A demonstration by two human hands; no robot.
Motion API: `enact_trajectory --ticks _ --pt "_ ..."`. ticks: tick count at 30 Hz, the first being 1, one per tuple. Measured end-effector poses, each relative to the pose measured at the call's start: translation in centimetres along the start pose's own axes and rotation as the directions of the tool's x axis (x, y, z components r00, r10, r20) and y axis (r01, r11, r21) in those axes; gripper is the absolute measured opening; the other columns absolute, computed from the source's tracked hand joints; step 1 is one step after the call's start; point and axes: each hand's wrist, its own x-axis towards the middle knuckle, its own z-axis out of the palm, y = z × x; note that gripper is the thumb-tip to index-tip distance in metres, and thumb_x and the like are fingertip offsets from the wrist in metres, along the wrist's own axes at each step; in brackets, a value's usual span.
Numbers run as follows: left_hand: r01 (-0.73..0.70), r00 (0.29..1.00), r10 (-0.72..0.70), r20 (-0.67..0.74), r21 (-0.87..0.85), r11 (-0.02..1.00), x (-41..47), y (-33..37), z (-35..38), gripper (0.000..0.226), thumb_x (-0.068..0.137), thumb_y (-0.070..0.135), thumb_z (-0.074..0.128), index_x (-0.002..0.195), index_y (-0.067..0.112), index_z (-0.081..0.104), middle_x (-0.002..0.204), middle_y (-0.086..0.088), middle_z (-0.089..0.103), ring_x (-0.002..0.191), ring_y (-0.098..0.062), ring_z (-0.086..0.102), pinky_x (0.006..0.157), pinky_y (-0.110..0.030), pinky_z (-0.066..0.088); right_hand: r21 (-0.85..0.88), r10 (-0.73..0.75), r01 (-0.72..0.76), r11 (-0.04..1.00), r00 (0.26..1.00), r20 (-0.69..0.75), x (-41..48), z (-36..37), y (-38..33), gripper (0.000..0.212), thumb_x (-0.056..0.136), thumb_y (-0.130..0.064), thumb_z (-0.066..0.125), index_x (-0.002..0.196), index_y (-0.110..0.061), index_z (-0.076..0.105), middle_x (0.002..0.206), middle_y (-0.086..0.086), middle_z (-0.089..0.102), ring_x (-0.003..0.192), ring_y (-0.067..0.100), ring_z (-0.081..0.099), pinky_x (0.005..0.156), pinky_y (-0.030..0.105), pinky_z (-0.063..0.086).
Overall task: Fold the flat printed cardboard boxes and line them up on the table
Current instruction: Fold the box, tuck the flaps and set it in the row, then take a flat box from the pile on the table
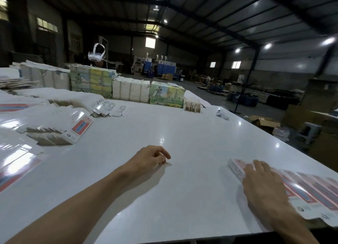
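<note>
Resting right hand (263,181), fingers spread, on glossy pink-and-white folded boxes (311,190), left hand (151,156) loosely curled, empty, on table (182,130)

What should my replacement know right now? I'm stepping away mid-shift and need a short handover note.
Left hand: loosely curled, holds nothing, low at the table.
Right hand: fingers laid on the end box, at the left end of the row of folded boxes.
Done: that row is lined up near the table's right edge.
Left: fanned stacks of flat boxes on the left are not yet folded.
</note>
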Motion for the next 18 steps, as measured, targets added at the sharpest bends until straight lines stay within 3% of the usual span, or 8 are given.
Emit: enact_trajectory --ticks 3,5,8,10,12,15,18 --pt "0.008 1.000 -0.008 0.009 -0.010 1.000 0.1 -0.1 0.0 0.023 0.100 0.021 0.059 0.101 0.035 0.077 0.093 0.010 0.077 0.084 -0.005 0.068 0.076 -0.023 0.047 -0.018 -0.052 0.051 0.999 0.997 -0.058 1.0 -0.4 -1.8 0.047 0.108 -0.040 0.044 0.152 -0.024 0.038 0.165 0.001 0.030 0.153 0.021 0.029 0.122 0.037 0.033" --pt "0.012 1.000 -0.012 -0.016 -0.023 1.000 0.3 -0.1 -0.2 0.021 0.100 0.019 0.059 0.106 0.031 0.076 0.092 0.007 0.077 0.079 -0.003 0.068 0.071 -0.018 0.047 0.072 -0.126 0.133 0.988 0.987 -0.100 2.6 -0.9 -4.3 0.042 0.109 -0.044 0.043 0.146 -0.024 0.046 0.158 0.000 0.040 0.144 0.018 0.040 0.116 0.036 0.040" --pt "0.036 0.989 -0.049 -0.138 -0.095 0.995 0.5 -0.2 -0.4 0.019 0.100 0.017 0.058 0.106 0.025 0.074 0.091 -0.001 0.077 0.069 -0.005 0.071 0.057 -0.015 0.048 0.234 -0.237 0.270 0.934 0.958 -0.160 5.8 -1.8 -9.3 0.028 0.107 -0.041 0.045 0.121 -0.023 0.061 0.121 -0.002 0.065 0.109 0.019 0.062 0.091 0.040 0.055" --pt "0.077 0.964 -0.107 -0.243 -0.132 0.988 0.7 -0.2 -0.6 0.016 0.098 0.018 0.061 0.100 0.027 0.074 0.087 -0.001 0.076 0.063 -0.009 0.072 0.060 -0.024 0.057 0.344 -0.282 0.328 0.880 0.943 -0.179 7.5 -2.2 -12.9 0.027 0.106 -0.040 0.044 0.102 -0.020 0.062 0.095 -0.001 0.070 0.086 0.024 0.067 0.078 0.040 0.056" --pt "0.132 0.932 -0.138 -0.335 -0.043 0.990 1.0 -0.5 -1.3 0.011 0.094 0.027 0.063 0.098 0.031 0.073 0.085 0.005 0.076 0.064 -0.012 0.074 0.072 -0.033 0.063 0.421 -0.323 0.382 0.823 0.924 -0.206 8.2 -1.8 -16.1 0.031 0.106 -0.039 0.044 0.089 -0.018 0.060 0.079 0.000 0.067 0.072 0.026 0.064 0.068 0.037 0.053" --pt "0.246 0.907 -0.165 -0.388 0.171 0.954 1.6 -1.3 -3.9 0.016 0.094 0.041 0.063 0.108 0.035 0.070 0.098 0.006 0.077 0.080 -0.017 0.075 0.084 -0.039 0.062 0.445 -0.392 0.457 0.770 0.889 -0.235 7.8 0.3 -18.6 0.031 0.107 -0.040 0.043 0.084 -0.020 0.051 0.066 -0.006 0.055 0.059 0.018 0.052 0.052 0.028 0.032" --pt "0.404 0.865 -0.203 -0.459 0.396 0.825 2.8 -3.1 -8.2 0.026 0.095 0.046 0.063 0.118 0.034 0.067 0.113 0.002 0.075 0.100 -0.023 0.071 0.093 -0.042 0.057 0.502 -0.454 0.501 0.705 0.862 -0.225 8.2 2.1 -18.5 0.024 0.105 -0.040 0.046 0.089 -0.025 0.054 0.067 -0.005 0.059 0.063 0.016 0.057 0.057 0.030 0.041"
